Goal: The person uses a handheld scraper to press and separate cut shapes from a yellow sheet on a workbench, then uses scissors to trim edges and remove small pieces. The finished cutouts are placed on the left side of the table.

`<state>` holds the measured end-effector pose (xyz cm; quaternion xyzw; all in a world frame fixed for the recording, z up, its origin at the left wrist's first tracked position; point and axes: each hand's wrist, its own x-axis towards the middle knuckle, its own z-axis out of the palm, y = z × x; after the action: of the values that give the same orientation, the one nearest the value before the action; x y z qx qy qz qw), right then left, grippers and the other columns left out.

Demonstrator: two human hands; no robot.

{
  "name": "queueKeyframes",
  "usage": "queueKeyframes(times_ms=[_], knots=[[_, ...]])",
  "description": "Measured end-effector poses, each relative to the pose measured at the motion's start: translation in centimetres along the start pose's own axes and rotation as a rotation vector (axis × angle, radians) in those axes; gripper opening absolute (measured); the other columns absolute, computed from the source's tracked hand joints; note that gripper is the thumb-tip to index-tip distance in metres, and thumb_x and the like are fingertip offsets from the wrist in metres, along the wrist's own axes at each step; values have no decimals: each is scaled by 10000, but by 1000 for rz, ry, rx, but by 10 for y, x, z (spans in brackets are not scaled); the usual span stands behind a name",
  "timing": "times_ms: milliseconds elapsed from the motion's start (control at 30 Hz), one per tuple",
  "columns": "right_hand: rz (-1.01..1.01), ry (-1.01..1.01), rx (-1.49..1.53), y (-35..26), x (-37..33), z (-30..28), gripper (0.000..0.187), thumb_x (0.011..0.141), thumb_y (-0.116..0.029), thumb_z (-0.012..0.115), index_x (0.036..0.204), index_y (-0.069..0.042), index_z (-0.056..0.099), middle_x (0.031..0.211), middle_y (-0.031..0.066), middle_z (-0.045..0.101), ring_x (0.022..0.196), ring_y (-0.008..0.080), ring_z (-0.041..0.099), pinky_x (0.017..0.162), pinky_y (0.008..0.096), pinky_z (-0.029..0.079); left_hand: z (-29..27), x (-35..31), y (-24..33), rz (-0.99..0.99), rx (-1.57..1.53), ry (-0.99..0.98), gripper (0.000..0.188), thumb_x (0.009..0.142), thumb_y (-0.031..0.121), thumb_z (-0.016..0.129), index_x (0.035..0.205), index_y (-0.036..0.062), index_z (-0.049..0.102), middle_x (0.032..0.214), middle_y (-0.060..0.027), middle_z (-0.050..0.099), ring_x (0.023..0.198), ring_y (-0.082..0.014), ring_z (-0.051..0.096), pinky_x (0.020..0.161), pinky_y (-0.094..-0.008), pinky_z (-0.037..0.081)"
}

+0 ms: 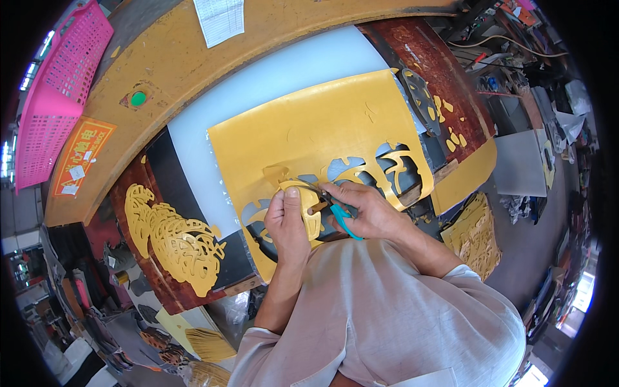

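Between the thumb and fingers of my left hand (289,222) is a yellow cut-out piece (311,224) with openings in it, in front of my body. My right hand (371,209) grips scissors (345,222) with teal handles, their blades pointing left at the piece. Beneath and beyond both hands lies a large yellow sheet (296,122), with several shaped holes along its near edge. Part of the scissors is hidden by my fingers. A white cutting board (193,168) lies under the sheet.
Stacked yellow cut-outs (174,245) lie on the left of the red-brown table (151,277). A dark cutting die (419,100) and small yellow scraps (454,138) lie at right. The yellow machine beam (164,68) with a green button (138,99) arches beyond; a pink basket (55,103) stands far left.
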<state>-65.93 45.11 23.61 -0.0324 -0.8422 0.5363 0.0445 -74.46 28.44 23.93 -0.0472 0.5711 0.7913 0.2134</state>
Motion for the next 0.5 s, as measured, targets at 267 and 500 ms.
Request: queueKeyframes(times_ms=[267,500], knots=[[50,-5,-8,-4,0,-1,711,781,1,822,1465,-51,637,809,105,598,751,228,624,684,347,528,-1,0,0,0,5,-8,285,1121,306,620,1033,38,656,838,-13,655,685,-71,568,576,-231,473],[48,7,19,-6,0,1,704,771,-6,816,1452,-47,643,794,105,595,757,232,618,699,347,526,-2,0,-2,-6,16,0,284,1120,310,621,1046,41,672,849,-9,666,687,-68,575,571,-230,479]])
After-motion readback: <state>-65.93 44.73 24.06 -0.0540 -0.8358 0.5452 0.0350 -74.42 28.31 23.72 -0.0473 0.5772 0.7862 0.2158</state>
